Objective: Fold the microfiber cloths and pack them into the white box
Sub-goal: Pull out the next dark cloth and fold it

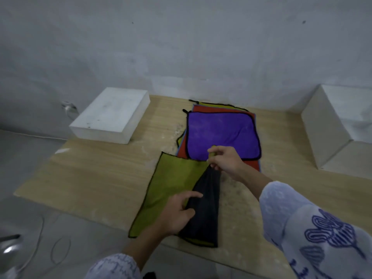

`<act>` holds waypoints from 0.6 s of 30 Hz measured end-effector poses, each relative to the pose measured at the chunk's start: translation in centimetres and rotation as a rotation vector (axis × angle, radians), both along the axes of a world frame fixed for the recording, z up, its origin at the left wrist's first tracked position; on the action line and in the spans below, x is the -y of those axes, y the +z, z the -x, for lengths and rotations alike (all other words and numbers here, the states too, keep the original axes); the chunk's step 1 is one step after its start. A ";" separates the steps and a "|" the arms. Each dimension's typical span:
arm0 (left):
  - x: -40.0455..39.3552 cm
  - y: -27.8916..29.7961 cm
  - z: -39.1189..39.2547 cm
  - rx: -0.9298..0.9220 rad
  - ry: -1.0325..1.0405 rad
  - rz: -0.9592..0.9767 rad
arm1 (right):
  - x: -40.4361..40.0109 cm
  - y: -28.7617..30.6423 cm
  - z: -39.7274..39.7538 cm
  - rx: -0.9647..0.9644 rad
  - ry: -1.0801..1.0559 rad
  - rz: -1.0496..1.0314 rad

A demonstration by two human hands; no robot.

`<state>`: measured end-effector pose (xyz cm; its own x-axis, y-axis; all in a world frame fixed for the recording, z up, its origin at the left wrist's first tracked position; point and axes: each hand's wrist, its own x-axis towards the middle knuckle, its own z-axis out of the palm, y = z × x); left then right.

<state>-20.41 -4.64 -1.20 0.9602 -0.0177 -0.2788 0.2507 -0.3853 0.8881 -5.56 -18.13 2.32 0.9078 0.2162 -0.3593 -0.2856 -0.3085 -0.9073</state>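
Against a grey plaster wall, a pale wooden desk (pixel 90 178). At its far left, a closed white box (pixel 110 115); at far right, another white box (pixel 330 127), partly out of frame. Between them, a pile of flat cloths, purple cloth (pixel 219 133) on top, red and yellow edges beneath. Nearer, a yellow-green cloth (pixel 171 182) spread flat, its right side turned over to show a dark underside. Right hand (pixel 227 160) pinched a far corner of that cloth, grip narrow. Left hand (pixel 177 212) rested on the cloth, thumb and fingers pinching the dark fold.
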 end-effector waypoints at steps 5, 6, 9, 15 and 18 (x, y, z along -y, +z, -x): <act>-6.6 0.2 1.7 0.015 0.112 0.082 | -8.8 -0.6 0.8 0.064 0.046 0.034; -7.8 0.1 1.8 0.001 0.112 0.073 | -10.2 -0.7 1.0 0.028 0.083 -0.008; -11.2 -0.6 2.1 -0.076 0.059 0.031 | -13.1 -1.7 2.1 -0.024 0.152 -0.018; -14.4 -2.3 2.4 -0.145 -0.082 0.229 | -11.7 -4.8 5.8 0.398 0.219 0.435; -15.3 -2.7 2.6 -0.148 -0.084 0.256 | -10.3 -6.8 8.0 0.489 0.250 0.591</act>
